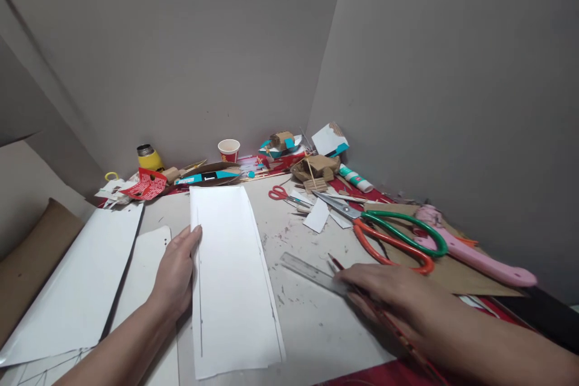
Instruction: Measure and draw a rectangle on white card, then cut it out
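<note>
My left hand [174,274] lies flat, fingers together, pressing the left edge of the white paper strip [230,283] on the desk [312,319]; my right hand [389,295], palm down, closes its grip on a red pencil [337,263] at the clear ruler [310,273].

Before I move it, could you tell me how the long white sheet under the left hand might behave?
The white sheet looks thin, so probably floppy and light. Lying flat on the table, it would likely slide if the left hand lifted.
</note>
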`<action>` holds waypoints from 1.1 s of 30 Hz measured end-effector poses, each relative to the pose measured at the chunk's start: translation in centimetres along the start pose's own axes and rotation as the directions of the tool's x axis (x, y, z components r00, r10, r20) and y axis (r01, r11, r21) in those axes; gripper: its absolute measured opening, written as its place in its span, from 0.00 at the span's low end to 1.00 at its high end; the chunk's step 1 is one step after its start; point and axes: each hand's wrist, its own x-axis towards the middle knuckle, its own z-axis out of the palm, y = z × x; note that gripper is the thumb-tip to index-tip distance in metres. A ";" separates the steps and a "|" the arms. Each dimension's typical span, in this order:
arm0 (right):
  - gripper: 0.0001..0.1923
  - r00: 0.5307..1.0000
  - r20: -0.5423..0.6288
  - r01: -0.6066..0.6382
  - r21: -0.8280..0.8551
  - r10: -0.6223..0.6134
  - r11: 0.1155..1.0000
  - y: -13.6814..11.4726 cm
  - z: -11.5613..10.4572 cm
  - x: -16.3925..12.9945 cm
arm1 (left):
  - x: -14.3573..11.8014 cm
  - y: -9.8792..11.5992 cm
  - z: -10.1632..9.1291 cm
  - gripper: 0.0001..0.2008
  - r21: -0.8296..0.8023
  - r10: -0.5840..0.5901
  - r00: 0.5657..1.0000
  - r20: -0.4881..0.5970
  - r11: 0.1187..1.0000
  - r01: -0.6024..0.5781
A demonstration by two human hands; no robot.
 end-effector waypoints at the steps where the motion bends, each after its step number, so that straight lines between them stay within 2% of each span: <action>1: 0.12 1.000 -0.021 -0.001 0.008 0.001 1.000 -0.2 -0.4 0.2 | -0.2 0.0 0.1 0.16 -0.001 -0.016 1.000 0.024 1.000 0.016; 4: 0.11 0.989 -0.116 -0.081 0.080 0.090 0.993 -1.9 -1.5 1.0 | -1.3 0.1 0.5 0.15 0.026 -0.101 0.983 0.155 0.995 0.098; 7: 0.10 0.957 -0.002 -0.277 0.298 0.291 0.913 -3.7 -1.8 2.1 | -2.9 0.0 0.9 0.17 0.105 -0.205 0.928 0.311 0.978 0.180; 8: 0.11 0.942 -0.004 -0.311 0.368 0.336 0.876 -4.1 -1.6 2.5 | -3.3 0.0 1.0 0.18 0.137 -0.229 0.910 0.344 0.972 0.193; 10: 0.11 0.929 0.085 -0.354 0.481 0.359 0.802 -4.3 -0.9 3.2 | -3.7 -0.2 1.1 0.19 0.195 -0.248 0.892 0.379 0.963 0.186; 12: 0.09 0.935 0.126 -0.346 0.532 0.333 0.773 -4.1 0.0 4.0 | -3.5 -0.3 1.1 0.23 0.236 -0.186 0.920 0.346 0.966 0.107; 15: 0.06 0.953 0.099 -0.290 0.561 0.285 0.775 -3.5 1.1 5.0 | -2.4 -0.6 0.7 0.29 0.293 -0.041 0.966 0.256 0.956 -0.037; 18: 0.06 0.959 0.094 -0.267 0.607 0.266 0.748 -3.5 1.6 5.9 | -1.3 -0.7 0.3 0.30 0.345 0.007 0.972 0.235 0.934 -0.090; 24: 0.05 0.951 0.099 -0.287 0.631 0.292 0.721 -4.4 2.4 7.3 | -1.3 -0.3 0.2 0.21 0.367 0.175 0.960 0.220 0.897 -0.247; 25: 0.04 0.961 0.077 -0.254 0.619 0.264 0.743 -4.3 2.5 7.4 | -1.4 -0.3 0.3 0.20 0.360 0.182 0.957 0.228 0.897 -0.256; 27: 0.04 0.991 0.008 -0.119 0.527 0.135 0.842 -4.1 2.6 7.5 | -1.5 -0.2 0.4 0.18 0.343 0.173 0.954 0.246 0.905 -0.253; 29: 0.04 0.995 -0.077 0.081 0.321 -0.059 0.943 -3.7 2.4 7.5 | -1.5 -0.3 0.6 0.17 0.325 0.156 0.954 0.256 0.916 -0.237; 31: 0.07 0.967 -0.105 0.239 0.061 -0.232 0.969 -3.5 1.8 7.6 | -1.4 -0.3 0.7 0.16 0.302 0.144 0.956 0.255 0.928 -0.220; 33: 0.10 0.941 -0.077 0.312 -0.181 -0.329 0.933 -3.3 1.2 7.9 | -1.2 -0.3 0.7 0.17 0.279 0.136 0.959 0.249 0.938 -0.206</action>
